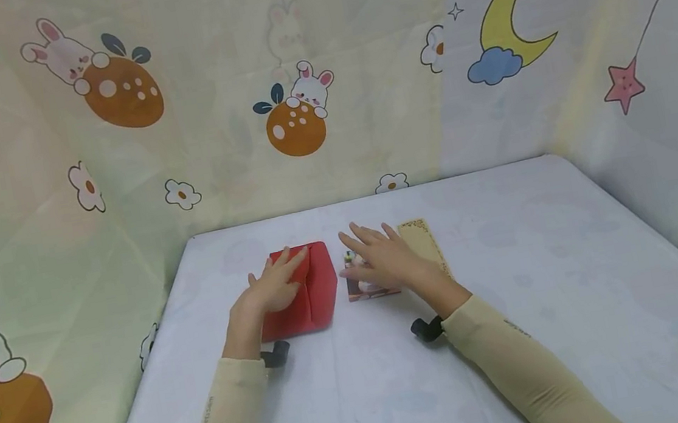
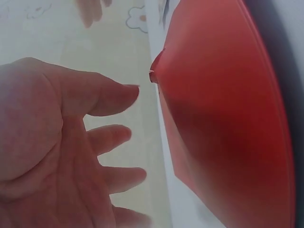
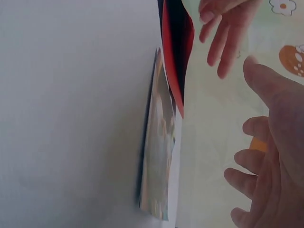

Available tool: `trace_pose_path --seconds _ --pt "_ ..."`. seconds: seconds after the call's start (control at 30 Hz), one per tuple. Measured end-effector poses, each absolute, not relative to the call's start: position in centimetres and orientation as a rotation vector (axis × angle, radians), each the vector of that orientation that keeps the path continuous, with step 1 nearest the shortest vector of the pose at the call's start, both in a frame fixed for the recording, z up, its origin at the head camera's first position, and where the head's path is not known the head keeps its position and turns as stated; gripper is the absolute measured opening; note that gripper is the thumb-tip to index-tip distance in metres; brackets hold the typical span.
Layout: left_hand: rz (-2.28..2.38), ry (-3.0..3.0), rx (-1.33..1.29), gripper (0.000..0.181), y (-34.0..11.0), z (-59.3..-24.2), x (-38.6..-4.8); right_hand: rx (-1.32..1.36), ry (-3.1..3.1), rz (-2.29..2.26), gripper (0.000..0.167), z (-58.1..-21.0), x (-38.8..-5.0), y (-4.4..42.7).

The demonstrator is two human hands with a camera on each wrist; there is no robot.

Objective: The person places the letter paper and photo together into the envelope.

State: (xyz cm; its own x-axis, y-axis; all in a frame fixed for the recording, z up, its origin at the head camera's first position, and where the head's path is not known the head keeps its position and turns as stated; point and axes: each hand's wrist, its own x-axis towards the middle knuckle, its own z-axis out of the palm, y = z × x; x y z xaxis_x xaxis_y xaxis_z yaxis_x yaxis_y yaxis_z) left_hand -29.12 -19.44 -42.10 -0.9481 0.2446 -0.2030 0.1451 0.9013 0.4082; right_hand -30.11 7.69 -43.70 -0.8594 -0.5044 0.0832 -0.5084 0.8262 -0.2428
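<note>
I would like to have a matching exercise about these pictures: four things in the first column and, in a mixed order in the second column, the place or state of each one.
Column 1
1. red envelope
2. picture card
3. cream slip
4. left hand

Column 2
A. fingers spread, held above a flat thing without gripping it
B. furthest right of the three flat things in the head view
C. furthest left of the three flat things in the head view
D. between the other two flat things in the head view

Right pairs: 1-C, 2-D, 3-B, 4-A
</note>
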Motion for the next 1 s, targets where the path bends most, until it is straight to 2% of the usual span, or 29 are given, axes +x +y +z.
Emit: trace_pose_path --seconds 0.57,1.0 --pt "0.603 2.753 0.289 0.069 -19.3 -42.4 -29.0 0.946 -3.058 0.493 0.085 -44.2 -29.0 4.8" --pt "0.602 2.710 0.335 0.056 -19.5 -42.8 -29.2 1.109 -3.099 0.377 0.081 -45.1 -28.1 3.6"
